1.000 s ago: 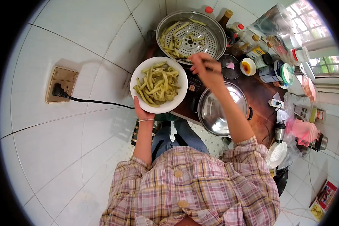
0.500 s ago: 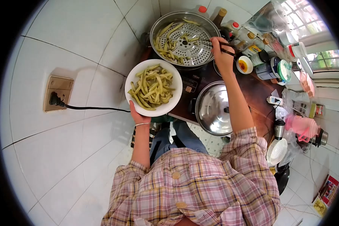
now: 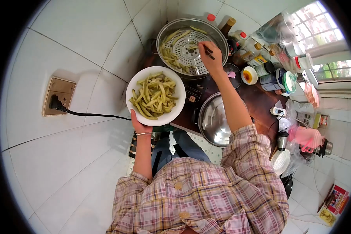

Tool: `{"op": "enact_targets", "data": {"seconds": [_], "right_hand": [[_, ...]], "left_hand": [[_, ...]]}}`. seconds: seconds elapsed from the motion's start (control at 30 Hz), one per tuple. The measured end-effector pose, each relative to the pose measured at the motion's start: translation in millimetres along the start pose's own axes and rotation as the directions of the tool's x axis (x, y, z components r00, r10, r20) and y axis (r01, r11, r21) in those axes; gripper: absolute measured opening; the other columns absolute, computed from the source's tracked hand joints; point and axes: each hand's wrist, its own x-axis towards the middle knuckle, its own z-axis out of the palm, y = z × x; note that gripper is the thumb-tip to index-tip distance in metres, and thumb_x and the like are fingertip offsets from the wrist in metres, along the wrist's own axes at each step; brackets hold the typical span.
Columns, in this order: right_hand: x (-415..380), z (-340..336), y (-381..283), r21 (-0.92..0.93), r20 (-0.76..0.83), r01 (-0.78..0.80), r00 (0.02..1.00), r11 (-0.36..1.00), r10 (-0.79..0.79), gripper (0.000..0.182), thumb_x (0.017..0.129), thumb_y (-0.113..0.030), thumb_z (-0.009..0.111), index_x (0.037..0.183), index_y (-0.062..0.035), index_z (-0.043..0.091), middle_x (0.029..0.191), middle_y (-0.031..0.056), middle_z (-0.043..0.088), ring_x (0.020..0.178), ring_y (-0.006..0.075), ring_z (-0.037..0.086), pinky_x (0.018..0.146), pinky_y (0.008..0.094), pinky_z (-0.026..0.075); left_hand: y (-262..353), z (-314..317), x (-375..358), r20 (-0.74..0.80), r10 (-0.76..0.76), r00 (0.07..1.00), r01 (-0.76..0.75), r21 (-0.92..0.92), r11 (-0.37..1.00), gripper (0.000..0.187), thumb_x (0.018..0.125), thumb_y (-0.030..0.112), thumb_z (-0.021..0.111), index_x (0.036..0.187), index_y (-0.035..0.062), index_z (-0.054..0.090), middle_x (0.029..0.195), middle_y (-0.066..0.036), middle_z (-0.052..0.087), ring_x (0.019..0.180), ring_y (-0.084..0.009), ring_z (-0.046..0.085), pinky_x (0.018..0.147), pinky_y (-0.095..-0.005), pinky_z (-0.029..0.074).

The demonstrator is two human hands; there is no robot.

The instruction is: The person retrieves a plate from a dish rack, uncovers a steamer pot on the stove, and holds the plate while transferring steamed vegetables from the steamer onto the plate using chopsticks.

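Note:
My left hand (image 3: 140, 125) grips the near rim of a white bowl (image 3: 133, 84) heaped with greenish, cooked-looking vegetable strips (image 3: 155, 95). Beyond it stands a round metal steamer (image 3: 188, 58) with a perforated floor, where more strips (image 3: 171, 58) lie along the left side. Over the right part of the steamer, my right hand (image 3: 210, 56) is closed around dark chopsticks (image 3: 209, 53). The chopsticks' tips are hard to make out, partly behind the hand.
A shiny metal lid (image 3: 214, 121) rests at the counter's front, under my right forearm. A small bowl of orange-red sauce (image 3: 249, 75) and several bottles and jars (image 3: 261, 58) line the right. A black cord (image 3: 93, 112) runs from the wall socket (image 3: 59, 96) behind the white bowl.
My right hand with the chopsticks has moved left, from the steamer's right rim to over its inside. The bowl in my left hand has shifted slightly left and nearer to me.

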Motion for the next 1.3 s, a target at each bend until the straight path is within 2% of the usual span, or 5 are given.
{"op": "enact_targets", "data": {"seconds": [0.07,0.2,0.4,0.73,1.3], "right_hand": [[-3.6,3.2,4.6,-0.024,0.030,-0.083,0.996,0.996,0.084,0.007,0.083,-0.004,0.060,0.088,-0.0002,0.058,0.083,0.0133,0.058,0.063,0.0253,0.056,0.055,0.0311,0.044],[-9.9,19.2,-19.4,0.180,0.200,0.301,0.921,0.936,-0.334,0.008,0.083,0.000,0.059,0.091,0.0001,0.057,0.082,0.0140,0.058,0.070,0.0269,0.058,0.058,0.0300,0.044],[-12.6,-7.3,1.1,0.030,-0.002,-0.171,0.985,0.985,0.171,0.009,0.084,-0.003,0.060,0.092,0.0001,0.060,0.080,0.0118,0.059,0.065,0.0214,0.059,0.057,0.0271,0.045],[-11.9,2.9,9.2,0.062,0.035,-0.018,0.999,0.998,0.016,0.009,0.086,-0.009,0.060,0.086,0.0003,0.060,0.073,0.0114,0.057,0.061,0.0221,0.056,0.056,0.0311,0.043],[-12.4,5.8,9.1,0.159,0.124,-0.275,0.958,0.948,0.257,0.020,0.089,-0.018,0.058,0.085,0.0013,0.061,0.067,0.0066,0.060,0.055,0.0109,0.059,0.048,0.0244,0.044]], "left_hand": [[-0.9,-4.7,0.7,-0.001,0.010,1.000,-0.010,-0.020,1.000,0.059,0.091,0.042,0.044,0.137,0.0073,0.031,0.136,-0.014,0.039,0.123,-0.0313,0.041,0.102,-0.0472,0.036],[-2.7,-7.0,2.5,0.006,0.027,1.000,-0.026,-0.050,0.998,0.059,0.091,0.042,0.045,0.136,0.0072,0.031,0.135,-0.014,0.040,0.122,-0.0313,0.041,0.101,-0.0472,0.036],[-0.8,-11.7,3.9,0.009,0.011,1.000,-0.011,-0.064,0.998,0.060,0.090,0.043,0.046,0.136,0.0070,0.032,0.134,-0.014,0.040,0.122,-0.0307,0.042,0.101,-0.0466,0.037],[0.4,-14.9,3.4,-0.013,0.012,1.000,-0.013,-0.072,0.997,0.058,0.091,0.042,0.046,0.135,0.0066,0.033,0.133,-0.013,0.042,0.121,-0.0296,0.042,0.101,-0.0456,0.037],[-1.8,-20.7,6.9,-0.018,-0.006,1.000,0.005,-0.079,0.997,0.058,0.090,0.042,0.048,0.135,0.0076,0.034,0.133,-0.012,0.043,0.122,-0.0291,0.042,0.101,-0.0454,0.037]]}}
